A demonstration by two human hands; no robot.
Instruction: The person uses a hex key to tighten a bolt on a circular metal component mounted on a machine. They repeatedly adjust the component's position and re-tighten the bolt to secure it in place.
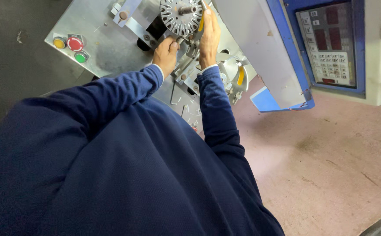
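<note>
A round slotted metal core point(179, 17) sits on a shaft at the top of a grey metal machine plate point(107, 48). My left hand point(166, 51) is closed just below the core, its fingers curled around a small metal part of the fixture. My right hand point(209, 37) lies flat against the core's right edge, fingers stretched upward, with a thin yellow strip point(201, 22) pressed under them. Both arms wear dark blue sleeves. The fingertips of both hands are partly hidden by the fixture.
Yellow, red and green push buttons point(71, 43) sit on the plate's left corner. A blue-framed control panel point(328, 43) with a keypad stands at the right. A grey slanted guard point(260, 48) lies beside my right hand. Pinkish concrete floor point(330, 166) spreads below right.
</note>
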